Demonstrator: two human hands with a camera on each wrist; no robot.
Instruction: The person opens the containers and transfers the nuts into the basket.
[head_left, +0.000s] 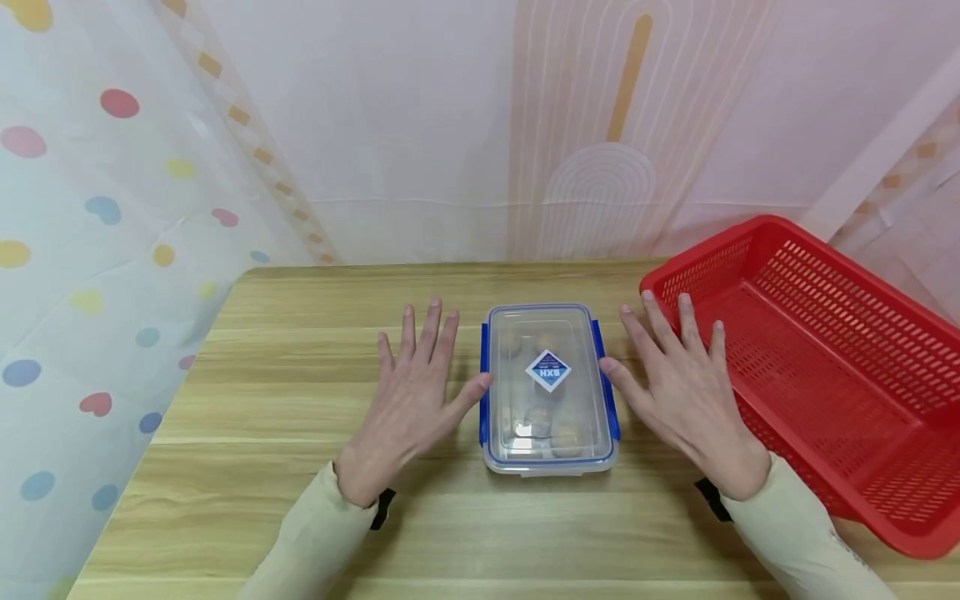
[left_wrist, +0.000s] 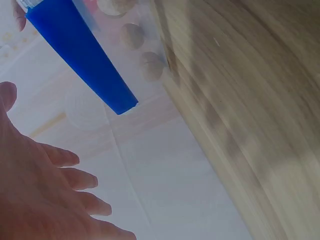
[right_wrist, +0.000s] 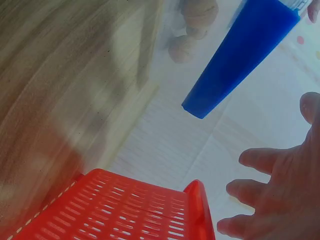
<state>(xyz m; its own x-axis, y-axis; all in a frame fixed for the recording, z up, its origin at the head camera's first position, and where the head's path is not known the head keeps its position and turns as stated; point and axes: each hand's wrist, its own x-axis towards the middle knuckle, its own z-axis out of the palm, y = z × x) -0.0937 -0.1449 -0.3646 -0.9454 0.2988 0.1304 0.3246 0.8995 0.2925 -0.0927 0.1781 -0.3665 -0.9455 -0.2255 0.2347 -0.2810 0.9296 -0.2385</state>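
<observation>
A clear plastic food container (head_left: pixel 581 333) with a blue-rimmed lid sits on the table between the two hands. Its lid is on, and a blue-and-white diamond label (head_left: pixel 548 370) marks the top. Several round brownish things (left_wrist: pixel 132 36) show through its wall. On the left side, my left hand (head_left: pixel 416 392) is held with fingers spread, thumb tip right at the blue side clasp (left_wrist: pixel 82 57). My right hand (head_left: pixel 682 400) mirrors it on the other side, fingers straight and thumb near the right clasp (right_wrist: pixel 242 57). Neither hand holds anything.
A red plastic basket (head_left: pixel 832 467) with slotted walls stands at an angle on the right, close beside the right hand. Under everything is a wooden table (head_left: pixel 285 400), its back edge against a patterned cloth (head_left: pixel 420 150). More cloth, with coloured dots, hangs at the left.
</observation>
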